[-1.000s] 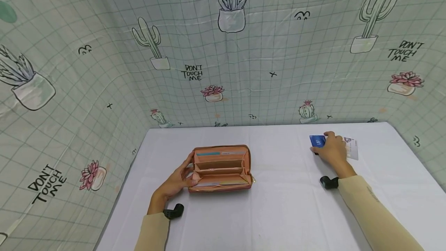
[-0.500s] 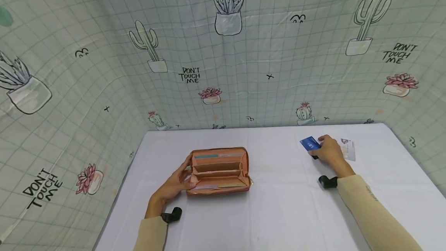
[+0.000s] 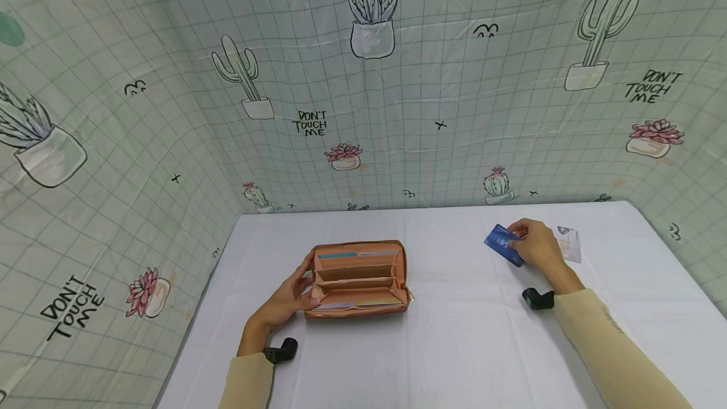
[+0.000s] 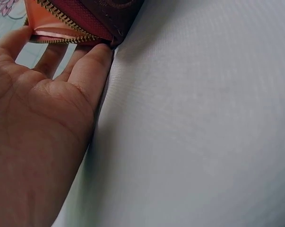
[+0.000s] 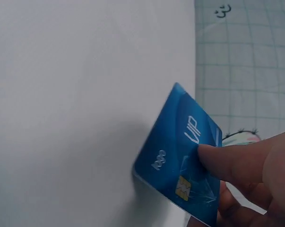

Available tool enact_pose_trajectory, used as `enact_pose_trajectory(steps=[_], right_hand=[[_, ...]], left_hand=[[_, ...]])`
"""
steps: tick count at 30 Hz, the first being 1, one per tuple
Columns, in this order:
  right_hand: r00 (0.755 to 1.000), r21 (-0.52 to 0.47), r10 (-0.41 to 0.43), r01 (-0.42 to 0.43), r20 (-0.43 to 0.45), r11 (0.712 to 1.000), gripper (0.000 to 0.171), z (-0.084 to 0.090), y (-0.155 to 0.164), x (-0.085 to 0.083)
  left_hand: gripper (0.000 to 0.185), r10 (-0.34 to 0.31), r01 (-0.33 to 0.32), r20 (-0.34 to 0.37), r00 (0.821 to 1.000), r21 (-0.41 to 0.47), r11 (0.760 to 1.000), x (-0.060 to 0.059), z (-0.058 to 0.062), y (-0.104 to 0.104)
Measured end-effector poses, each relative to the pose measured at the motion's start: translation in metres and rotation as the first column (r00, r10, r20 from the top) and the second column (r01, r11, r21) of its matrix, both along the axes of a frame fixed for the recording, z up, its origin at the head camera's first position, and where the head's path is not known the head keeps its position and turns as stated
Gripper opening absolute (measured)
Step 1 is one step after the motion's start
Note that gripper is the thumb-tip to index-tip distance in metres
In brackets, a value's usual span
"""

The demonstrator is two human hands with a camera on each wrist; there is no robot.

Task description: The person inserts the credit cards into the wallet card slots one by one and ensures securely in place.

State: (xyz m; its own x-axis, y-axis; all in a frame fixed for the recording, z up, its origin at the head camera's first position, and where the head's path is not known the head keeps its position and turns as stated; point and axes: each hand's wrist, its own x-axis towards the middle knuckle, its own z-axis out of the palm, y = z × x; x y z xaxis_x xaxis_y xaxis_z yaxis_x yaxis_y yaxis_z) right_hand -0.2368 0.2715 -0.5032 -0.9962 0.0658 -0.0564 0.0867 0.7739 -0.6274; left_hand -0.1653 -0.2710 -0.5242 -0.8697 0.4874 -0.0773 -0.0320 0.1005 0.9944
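An orange-brown zip wallet point(image 3: 356, 278) lies unzipped on the white table, its inner pockets facing me. Cards show in its upper and lower slots. My left hand point(image 3: 284, 298) holds the wallet's left side, thumb at the lower edge and fingers behind; in the left wrist view the brass zip point(image 4: 62, 39) meets the fingertips. Over at the right, my right hand point(image 3: 538, 246) pinches a blue card point(image 5: 175, 156) marked VIP, with a gold chip, thumb on its printed face. The card is tilted, one corner close over the table.
A pale printed card point(image 3: 569, 245) lies on the table point(image 3: 454, 346) just right of my right hand, partly hidden by it. Behind the table's back edge hangs a cactus-patterned cloth point(image 3: 431, 81), which also runs along the left side.
My right hand has drawn the blue card leftward, away from the pale card, and turned it to a tilt. My left hand keeps its hold on the wallet.
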Motion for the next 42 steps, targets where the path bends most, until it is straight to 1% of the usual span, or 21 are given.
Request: enact_pose_trajectory(steps=[4,13,20,27,33,38,42], right_hand=[[0.998,-0.030,0.035,-0.036,-0.050,0.999,0.021,0.010,-0.008,0.004],[0.980,-0.111,0.144,-0.160,-0.136,0.981,0.017,0.036,-0.040,0.010],[0.964,-0.164,0.215,-0.241,-0.158,0.957,0.015,0.047,-0.074,0.011],[0.940,-0.219,0.286,-0.324,-0.187,0.920,0.015,0.059,-0.112,0.009],[0.922,-0.255,0.319,-0.370,-0.218,0.894,0.014,0.064,-0.140,0.006],[0.893,-0.259,0.371,-0.433,-0.255,0.863,0.013,0.066,-0.165,0.000],[0.871,-0.263,0.417,-0.479,-0.259,0.838,0.011,0.067,-0.187,-0.005]], left_hand=[[0.112,0.001,-0.001,0.007,1.000,0.002,1.000,0.000,0.001,0.000],[0.108,-0.013,0.013,-0.004,1.000,-0.014,1.000,-0.001,-0.003,-0.003],[0.109,-0.017,0.017,-0.003,1.000,0.004,1.000,-0.002,-0.003,-0.004],[0.111,-0.010,0.010,0.012,1.000,0.015,1.000,-0.002,-0.004,-0.003],[0.110,-0.033,0.033,0.025,0.999,-0.001,0.999,-0.002,-0.005,0.000],[0.110,-0.026,0.025,0.017,1.000,0.015,1.000,-0.001,-0.005,0.000],[0.110,-0.022,0.022,0.011,1.000,0.012,1.000,-0.002,-0.002,-0.003]])
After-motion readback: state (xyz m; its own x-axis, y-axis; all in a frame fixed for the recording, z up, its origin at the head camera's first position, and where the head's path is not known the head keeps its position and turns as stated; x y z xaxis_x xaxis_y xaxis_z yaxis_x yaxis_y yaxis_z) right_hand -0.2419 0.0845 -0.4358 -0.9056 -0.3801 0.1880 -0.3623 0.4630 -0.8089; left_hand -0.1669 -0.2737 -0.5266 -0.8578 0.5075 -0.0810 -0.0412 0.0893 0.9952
